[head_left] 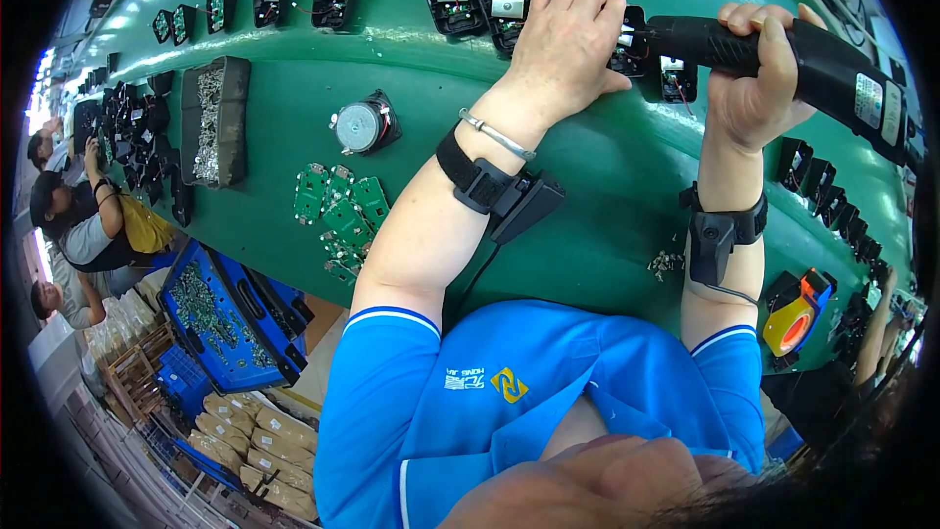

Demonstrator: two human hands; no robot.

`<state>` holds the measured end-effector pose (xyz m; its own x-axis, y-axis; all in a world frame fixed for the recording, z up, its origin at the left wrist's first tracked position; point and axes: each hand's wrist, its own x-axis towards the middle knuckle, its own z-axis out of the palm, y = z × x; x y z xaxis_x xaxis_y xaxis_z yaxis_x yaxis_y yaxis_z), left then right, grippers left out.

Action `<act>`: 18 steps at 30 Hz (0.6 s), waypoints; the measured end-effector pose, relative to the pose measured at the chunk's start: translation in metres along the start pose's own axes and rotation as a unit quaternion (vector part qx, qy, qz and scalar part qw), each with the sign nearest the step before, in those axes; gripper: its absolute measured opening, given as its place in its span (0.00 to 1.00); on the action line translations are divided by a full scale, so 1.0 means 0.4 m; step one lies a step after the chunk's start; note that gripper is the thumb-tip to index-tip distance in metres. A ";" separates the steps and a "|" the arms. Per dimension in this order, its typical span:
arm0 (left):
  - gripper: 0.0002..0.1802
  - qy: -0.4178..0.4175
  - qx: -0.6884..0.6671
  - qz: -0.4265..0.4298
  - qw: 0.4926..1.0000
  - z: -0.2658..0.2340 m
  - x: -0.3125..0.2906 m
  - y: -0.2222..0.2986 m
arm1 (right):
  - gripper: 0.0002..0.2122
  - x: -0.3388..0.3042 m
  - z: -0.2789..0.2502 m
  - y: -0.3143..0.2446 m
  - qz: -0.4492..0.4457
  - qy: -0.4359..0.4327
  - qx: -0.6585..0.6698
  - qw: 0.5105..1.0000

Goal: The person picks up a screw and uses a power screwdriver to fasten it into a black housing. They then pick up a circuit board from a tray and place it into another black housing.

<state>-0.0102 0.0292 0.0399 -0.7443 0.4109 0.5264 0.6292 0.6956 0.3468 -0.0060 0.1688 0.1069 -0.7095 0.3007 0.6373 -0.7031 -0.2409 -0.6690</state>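
Evidently we are partway through a row of housings: the black housing (630, 63) now in hand sits at the far side of the green table (294, 113), partly covered by our left hand, with the driver's tip at it. We cannot tell whether its screw is seated. Our left hand (573, 44) lies back upward over it, one finger pointing away and the thumb out to the side; whether it pinches the housing, we cannot tell. Our right hand (749, 103) is wrapped around the black power screwdriver (827, 75).

Just beside, an open housing (677, 79) shows a silver plate, as does a pair of housings (453, 0) to the left. Farther left, a housing with a green board (222, 10) looks further along, we judge. Plenty seems left: a line of black housings (821, 179) at the right, loose green boards (343, 211) nearer us, a small heap of screws (666, 264) and a well-filled screw bin (229, 127).
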 end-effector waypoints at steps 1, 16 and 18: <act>0.39 0.000 0.000 0.000 1.000 0.001 -0.001 -0.004 | 0.14 -0.003 0.000 0.004 0.002 -0.008 0.010 1.000; 0.36 0.022 -0.011 -0.016 1.000 -0.003 -0.008 -0.027 | 0.16 -0.004 0.015 0.025 0.013 -0.157 0.027 0.987; 0.36 0.027 -0.035 -0.022 0.999 -0.002 -0.006 -0.027 | 0.17 0.007 0.023 0.022 0.031 -0.197 0.041 0.979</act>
<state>-0.0151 0.0200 0.0356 -0.7592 0.3470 0.5507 0.6122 0.6680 0.4231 -0.0147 0.1590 0.1063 -0.7026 -0.0914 0.7057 -0.6489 -0.3249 -0.6880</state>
